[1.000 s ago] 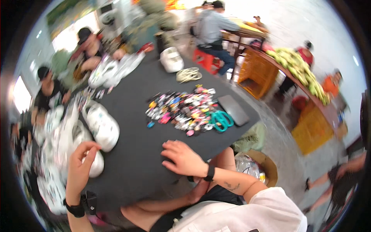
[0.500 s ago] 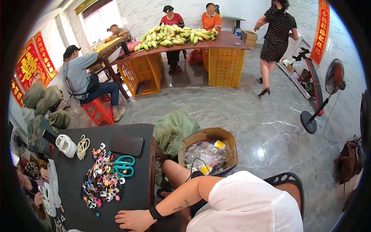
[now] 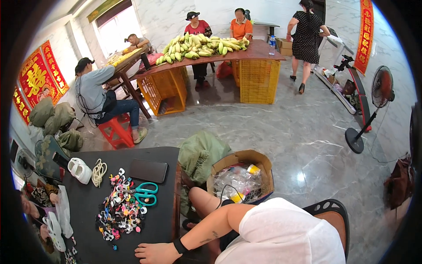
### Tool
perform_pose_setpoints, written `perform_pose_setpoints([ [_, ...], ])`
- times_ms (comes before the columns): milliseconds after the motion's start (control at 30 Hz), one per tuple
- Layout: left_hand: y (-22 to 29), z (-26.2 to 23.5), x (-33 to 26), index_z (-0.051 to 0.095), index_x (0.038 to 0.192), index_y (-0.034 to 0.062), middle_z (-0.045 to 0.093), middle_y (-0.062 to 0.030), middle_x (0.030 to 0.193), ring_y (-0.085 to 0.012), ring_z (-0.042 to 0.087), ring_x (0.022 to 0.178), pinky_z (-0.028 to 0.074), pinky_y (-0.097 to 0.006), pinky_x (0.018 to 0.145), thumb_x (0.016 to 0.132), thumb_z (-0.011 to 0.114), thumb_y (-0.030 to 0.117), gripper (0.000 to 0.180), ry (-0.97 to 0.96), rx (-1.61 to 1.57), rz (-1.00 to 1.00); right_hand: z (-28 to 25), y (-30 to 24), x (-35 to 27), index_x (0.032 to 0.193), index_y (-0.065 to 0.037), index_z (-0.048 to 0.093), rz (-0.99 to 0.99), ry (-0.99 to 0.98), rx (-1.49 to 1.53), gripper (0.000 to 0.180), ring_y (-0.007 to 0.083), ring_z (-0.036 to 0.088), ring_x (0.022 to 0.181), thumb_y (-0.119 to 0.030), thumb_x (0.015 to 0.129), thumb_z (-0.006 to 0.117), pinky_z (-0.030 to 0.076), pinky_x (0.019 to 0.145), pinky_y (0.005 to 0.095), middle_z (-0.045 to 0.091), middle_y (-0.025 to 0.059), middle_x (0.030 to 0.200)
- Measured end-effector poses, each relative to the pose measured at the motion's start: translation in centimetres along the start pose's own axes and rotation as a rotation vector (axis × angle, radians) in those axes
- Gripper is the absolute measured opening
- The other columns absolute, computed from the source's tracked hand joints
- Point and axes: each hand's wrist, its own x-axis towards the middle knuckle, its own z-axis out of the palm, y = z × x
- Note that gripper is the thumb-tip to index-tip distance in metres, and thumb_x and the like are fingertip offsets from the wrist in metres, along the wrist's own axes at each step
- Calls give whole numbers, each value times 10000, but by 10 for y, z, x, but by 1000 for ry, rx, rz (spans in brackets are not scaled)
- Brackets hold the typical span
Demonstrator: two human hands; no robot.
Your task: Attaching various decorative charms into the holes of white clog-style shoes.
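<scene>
Black table (image 3: 162,220) | right hand (image 3: 156,254) flat, fingers spread, near edge, empty | left hand unseen | small charms (image 3: 121,211) nearby: light, stiff, likely slippery; pinch singly by rims.

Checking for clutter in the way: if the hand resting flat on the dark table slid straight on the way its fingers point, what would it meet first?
The hand points left along the table's near edge. First in line looks like a stray small charm just ahead, then white clogs at the far left. Fisheye bending makes the exact line uncertain.

One scissors (image 3: 145,193), one phone (image 3: 148,170)
</scene>
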Motion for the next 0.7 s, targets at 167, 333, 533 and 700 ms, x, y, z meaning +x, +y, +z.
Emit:
perform_pose_setpoints([
  [167, 1, -2, -6, 348, 1457, -18, 586, -227, 1193, -242, 637, 853, 565, -351, 643, 877, 755, 365, 806, -19, -96, -6, -1, -2, 1, 956, -30, 636, 7, -8, 17, 264, 349, 585, 1055, -286, 894, 635, 445, 921, 481, 629, 185, 1045],
  [333, -18, -8, 11, 269, 1492, -24, 533, -256, 1268, -264, 644, 911, 577, -366, 712, 865, 769, 348, 884, -51, 6, 68, -2, -3, -1, 965, -29, 637, 15, -24, 8, 272, 345, 586, 1061, -292, 899, 629, 452, 910, 481, 631, 182, 1053],
  [533, -22, -3, 3, 230, 1498, -54, 527, -259, 1266, -272, 619, 976, 579, -351, 708, 845, 788, 284, 923, 65, 293, 127, 2, -2, -4, 959, -31, 638, 23, -18, 12, 271, 339, 588, 1057, -292, 888, 637, 453, 907, 477, 633, 173, 1035],
  [700, -19, -12, -34, 284, 1486, -32, 527, -228, 1260, -269, 615, 960, 545, -319, 652, 861, 757, 235, 828, 174, 85, 297, 1, -9, 5, 940, -38, 635, -4, -18, 30, 264, 339, 587, 1058, -294, 876, 645, 449, 914, 471, 632, 168, 1028],
])
